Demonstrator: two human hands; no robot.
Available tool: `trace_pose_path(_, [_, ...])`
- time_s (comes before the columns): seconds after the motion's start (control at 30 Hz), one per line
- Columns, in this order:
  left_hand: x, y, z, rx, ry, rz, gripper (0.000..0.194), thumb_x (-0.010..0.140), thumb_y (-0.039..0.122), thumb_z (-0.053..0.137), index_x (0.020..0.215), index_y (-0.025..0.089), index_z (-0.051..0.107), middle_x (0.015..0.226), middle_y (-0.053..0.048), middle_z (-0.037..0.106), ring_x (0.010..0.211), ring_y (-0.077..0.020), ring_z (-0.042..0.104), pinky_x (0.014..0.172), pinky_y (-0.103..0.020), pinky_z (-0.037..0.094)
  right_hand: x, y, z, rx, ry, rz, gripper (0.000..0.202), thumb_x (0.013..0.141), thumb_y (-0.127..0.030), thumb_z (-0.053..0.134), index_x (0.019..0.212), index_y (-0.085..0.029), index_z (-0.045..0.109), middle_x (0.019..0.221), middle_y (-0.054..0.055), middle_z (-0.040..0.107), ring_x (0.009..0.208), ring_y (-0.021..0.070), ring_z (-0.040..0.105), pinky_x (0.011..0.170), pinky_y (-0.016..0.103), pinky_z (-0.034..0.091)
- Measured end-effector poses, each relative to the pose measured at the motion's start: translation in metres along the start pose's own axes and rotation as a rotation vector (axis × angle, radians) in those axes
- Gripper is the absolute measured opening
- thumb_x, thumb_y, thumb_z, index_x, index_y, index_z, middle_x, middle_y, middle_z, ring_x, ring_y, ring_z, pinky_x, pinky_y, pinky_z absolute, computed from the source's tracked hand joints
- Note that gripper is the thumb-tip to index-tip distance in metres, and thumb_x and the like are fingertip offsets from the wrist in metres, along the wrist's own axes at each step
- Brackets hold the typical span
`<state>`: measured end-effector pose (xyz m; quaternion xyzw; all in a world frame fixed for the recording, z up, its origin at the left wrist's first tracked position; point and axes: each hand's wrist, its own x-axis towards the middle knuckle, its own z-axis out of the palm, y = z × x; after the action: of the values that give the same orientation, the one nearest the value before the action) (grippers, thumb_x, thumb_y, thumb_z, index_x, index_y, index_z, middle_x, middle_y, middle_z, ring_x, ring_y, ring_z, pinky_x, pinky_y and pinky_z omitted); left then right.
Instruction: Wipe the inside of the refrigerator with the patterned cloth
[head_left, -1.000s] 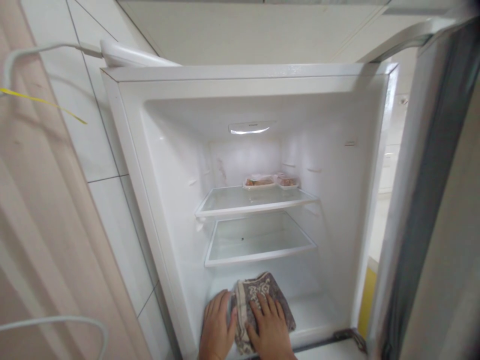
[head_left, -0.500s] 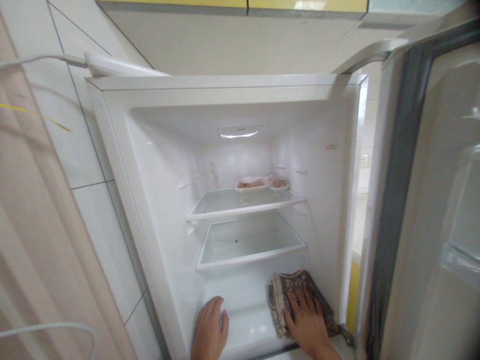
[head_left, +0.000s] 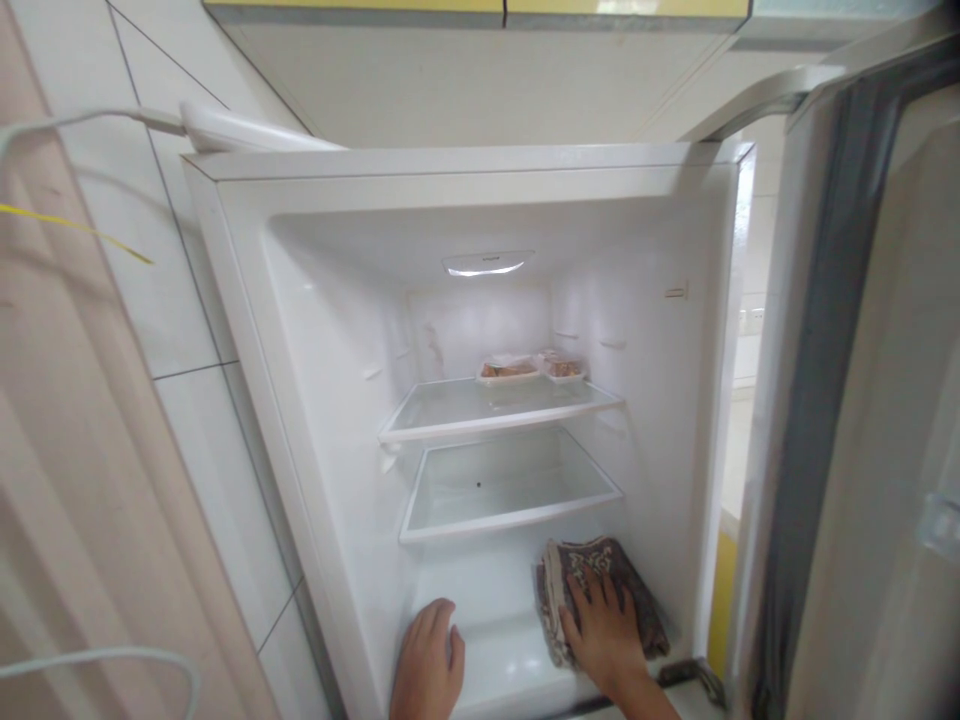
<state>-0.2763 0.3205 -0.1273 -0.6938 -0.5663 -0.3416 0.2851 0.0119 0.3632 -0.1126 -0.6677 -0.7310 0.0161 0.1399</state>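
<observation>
My right hand [head_left: 606, 632] lies flat with spread fingers on a folded brown patterned cloth [head_left: 553, 610]. The cloth rests on the white floor [head_left: 491, 610] of an open refrigerator, toward its front right. My left hand [head_left: 429, 655] is at the lower left of the compartment. Its fingers are stretched out, the thumb stands apart, and nothing shows in it. Whether its palm touches the refrigerator is hidden.
Above the hands are two glass shelves, a lower one [head_left: 517, 500] and an upper one [head_left: 450, 405]. Wrapped food trays [head_left: 510, 371] sit on the upper shelf. The open door [head_left: 885, 400] stands at right; a tiled wall [head_left: 210, 440] and curtain [head_left: 90, 450] are at left.
My right hand and the cloth have slid slightly left and back on the refrigerator floor. The view has shifted a little; my left hand stays in about the same place.
</observation>
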Motion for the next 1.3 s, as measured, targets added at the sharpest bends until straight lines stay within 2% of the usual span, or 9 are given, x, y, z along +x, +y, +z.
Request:
trace_pose_path(0.1, [0.0, 0.0, 0.0, 0.003, -0.006, -0.002, 0.025, 0.09, 0.019, 0.048, 0.108, 0.019, 0.065, 0.102, -0.007, 0.076, 0.095, -0.0213, 0.074, 0.084, -0.036, 0.065, -0.003, 0.0, -0.002, 0.009, -0.016, -0.012, 0.059, 0.095, -0.049, 0.034, 0.144, -0.025, 0.055, 0.156, 0.012, 0.048, 0.144, 0.0392, 0.043, 0.117, 0.063, 0.027])
trace_pose_path(0.2, [0.001, 0.0, -0.003, -0.017, -0.027, -0.009, 0.026, 0.089, 0.021, 0.049, 0.109, 0.021, 0.067, 0.103, -0.007, 0.077, 0.096, -0.0221, 0.074, 0.084, -0.037, 0.065, -0.007, -0.012, -0.004, 0.028, -0.028, -0.029, 0.058, 0.095, -0.047, 0.034, 0.144, -0.026, 0.055, 0.156, 0.011, 0.047, 0.144, 0.0394, 0.043, 0.118, 0.064, 0.026])
trace_pose_path(0.3, [0.004, 0.0, -0.007, -0.062, -0.047, -0.012, 0.028, 0.089, 0.024, 0.051, 0.11, 0.022, 0.068, 0.106, -0.007, 0.077, 0.098, -0.0227, 0.074, 0.086, -0.038, 0.065, -0.011, -0.041, -0.005, 0.113, -0.078, -0.108, 0.058, 0.095, -0.05, 0.035, 0.146, -0.029, 0.053, 0.159, 0.01, 0.043, 0.147, 0.0397, 0.038, 0.12, 0.064, 0.024])
trace_pose_path(0.47, [0.008, -0.001, -0.009, -0.108, -0.046, -0.033, 0.026, 0.09, 0.028, 0.052, 0.11, 0.023, 0.068, 0.107, -0.007, 0.078, 0.098, -0.0223, 0.074, 0.085, -0.037, 0.065, -0.021, -0.097, -0.004, 0.355, -0.226, -0.374, 0.061, 0.093, -0.06, 0.039, 0.149, -0.037, 0.045, 0.164, 0.006, 0.035, 0.153, 0.0386, 0.026, 0.123, 0.065, 0.015])
trace_pose_path(0.57, [0.008, -0.001, -0.008, -0.099, -0.033, -0.038, 0.026, 0.089, 0.026, 0.051, 0.109, 0.023, 0.068, 0.106, -0.007, 0.078, 0.096, -0.0219, 0.074, 0.084, -0.036, 0.065, -0.027, -0.113, -0.006, 0.428, -0.24, -0.43, 0.062, 0.093, -0.062, 0.04, 0.15, -0.039, 0.044, 0.164, 0.005, 0.036, 0.153, 0.0375, 0.026, 0.124, 0.064, 0.011])
trace_pose_path(0.67, [0.007, -0.001, -0.009, -0.099, -0.048, -0.039, 0.025, 0.089, 0.025, 0.052, 0.108, 0.022, 0.068, 0.105, -0.006, 0.077, 0.095, -0.0213, 0.074, 0.083, -0.035, 0.064, -0.031, -0.114, -0.011, 0.423, -0.247, -0.38, 0.064, 0.092, -0.066, 0.038, 0.147, -0.035, 0.049, 0.162, 0.007, 0.04, 0.152, 0.0373, 0.029, 0.125, 0.062, 0.01])
trace_pose_path(0.87, [0.008, 0.002, -0.012, -0.112, -0.114, -0.043, 0.023, 0.092, 0.023, 0.048, 0.107, 0.023, 0.067, 0.101, -0.005, 0.076, 0.093, -0.0193, 0.073, 0.082, -0.033, 0.063, -0.034, -0.096, -0.014, 0.393, -0.233, -0.297, 0.067, 0.091, -0.068, 0.04, 0.147, -0.033, 0.051, 0.162, 0.007, 0.039, 0.152, 0.0372, 0.028, 0.127, 0.059, 0.011])
trace_pose_path(1.07, [0.004, 0.0, -0.006, -0.059, -0.068, -0.018, 0.022, 0.09, 0.02, 0.05, 0.104, 0.022, 0.067, 0.098, -0.004, 0.076, 0.09, -0.0195, 0.073, 0.08, -0.033, 0.063, -0.035, -0.083, -0.006, 0.379, -0.186, -0.273, 0.066, 0.091, -0.069, 0.038, 0.146, -0.035, 0.051, 0.162, 0.005, 0.04, 0.152, 0.0347, 0.029, 0.127, 0.058, 0.012])
trace_pose_path(1.3, [0.004, -0.001, -0.005, -0.02, -0.059, -0.009, 0.022, 0.092, 0.02, 0.048, 0.102, 0.02, 0.068, 0.095, -0.005, 0.076, 0.088, -0.0196, 0.074, 0.079, -0.033, 0.063, -0.029, -0.07, 0.008, 0.288, -0.138, -0.216, 0.066, 0.09, -0.066, 0.044, 0.147, -0.033, 0.05, 0.161, 0.007, 0.04, 0.151, 0.0381, 0.032, 0.125, 0.062, 0.019])
